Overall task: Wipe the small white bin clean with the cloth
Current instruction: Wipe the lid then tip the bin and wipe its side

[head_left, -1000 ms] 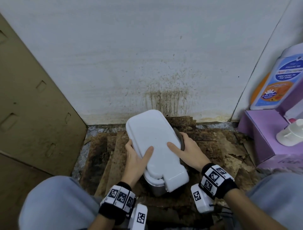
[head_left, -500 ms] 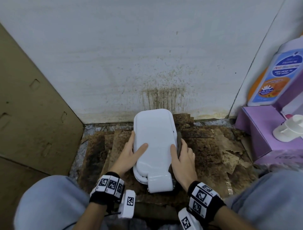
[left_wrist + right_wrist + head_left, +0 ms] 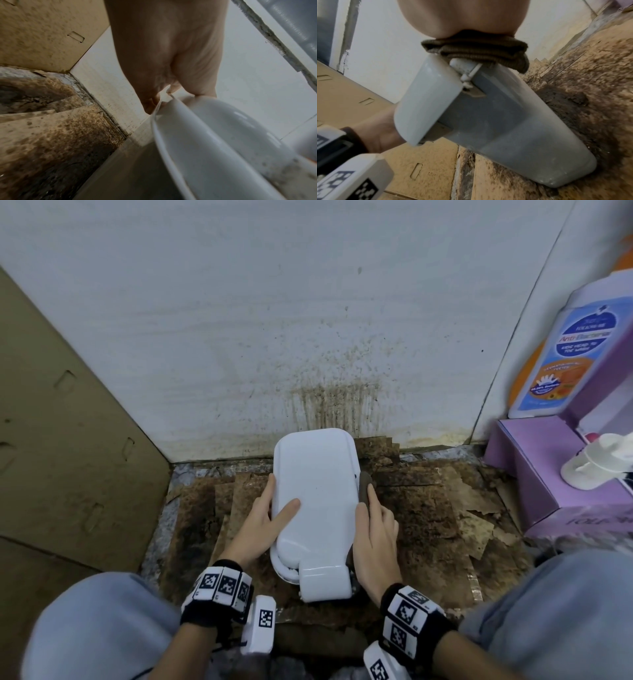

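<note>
Small white bin point(image 3: 313, 501) at frame centre in head view, lid closed, base on stained cardboard floor point(image 3: 428, 525) just before the spattered white wall point(image 3: 308, 320). Left hand point(image 3: 262, 523) grips the bin's left edge, thumb across the lid. Right hand point(image 3: 375, 539) presses a brown cloth point(image 3: 476, 50) against the bin's right side, fingers laid along it. Purple box point(image 3: 534, 474) at right edge.

bin point(image 3: 315, 494) between hands, cloth point(image 3: 365, 487) right
</note>
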{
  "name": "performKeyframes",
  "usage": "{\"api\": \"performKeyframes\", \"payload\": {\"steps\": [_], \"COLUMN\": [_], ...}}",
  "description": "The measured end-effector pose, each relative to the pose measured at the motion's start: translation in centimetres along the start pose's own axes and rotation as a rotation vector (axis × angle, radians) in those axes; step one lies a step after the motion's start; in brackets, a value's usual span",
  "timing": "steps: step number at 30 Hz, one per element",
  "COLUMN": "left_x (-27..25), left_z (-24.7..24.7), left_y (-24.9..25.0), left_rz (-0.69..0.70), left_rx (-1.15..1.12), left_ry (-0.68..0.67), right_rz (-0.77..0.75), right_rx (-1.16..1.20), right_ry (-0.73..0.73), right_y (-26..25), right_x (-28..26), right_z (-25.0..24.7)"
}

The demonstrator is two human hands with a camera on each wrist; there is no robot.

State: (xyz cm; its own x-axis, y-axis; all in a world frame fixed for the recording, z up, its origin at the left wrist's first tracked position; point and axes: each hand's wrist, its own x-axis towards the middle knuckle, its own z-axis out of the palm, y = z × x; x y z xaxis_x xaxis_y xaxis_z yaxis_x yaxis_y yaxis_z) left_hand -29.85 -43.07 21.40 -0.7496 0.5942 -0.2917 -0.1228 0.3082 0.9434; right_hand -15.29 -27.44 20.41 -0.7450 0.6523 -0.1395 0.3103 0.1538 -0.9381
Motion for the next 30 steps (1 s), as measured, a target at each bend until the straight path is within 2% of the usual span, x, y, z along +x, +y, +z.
{"api": "performKeyframes", "payload": {"steps": [5,16,21,26,30], "left_x": [0.0,1.0,1.2,1.2,1.4], "left_z": [0.2,-0.8,-0.7,-0.4,-0.7], "left_y": [0.0,-1.6,-1.7,-1.6,-2.0], "left_rz": [0.021,-0.022,0.008,0.011,-0.014], "left_rx": [0.032,0.036,0.020,-0.004,0.026], "left_ry": [0.012,0.003,-0.007,-0.008,0.013], "right_rz": [-0.026,-0.044,0.097,0.175,0.096], "right_rx": [0.066,-0.085,-0.001,0.110,0.191], "right_ry": [0.012,-0.212,-0.238,-0.251,-0.282], "right_y": [0.7,-0.5,-2.5,-1.1,-0.4], "right_x": [0.5,5.6,8.1,8.6,7.4], "right_z": [-0.2,-2.3,-2.7,-2.6,-2.1]}}
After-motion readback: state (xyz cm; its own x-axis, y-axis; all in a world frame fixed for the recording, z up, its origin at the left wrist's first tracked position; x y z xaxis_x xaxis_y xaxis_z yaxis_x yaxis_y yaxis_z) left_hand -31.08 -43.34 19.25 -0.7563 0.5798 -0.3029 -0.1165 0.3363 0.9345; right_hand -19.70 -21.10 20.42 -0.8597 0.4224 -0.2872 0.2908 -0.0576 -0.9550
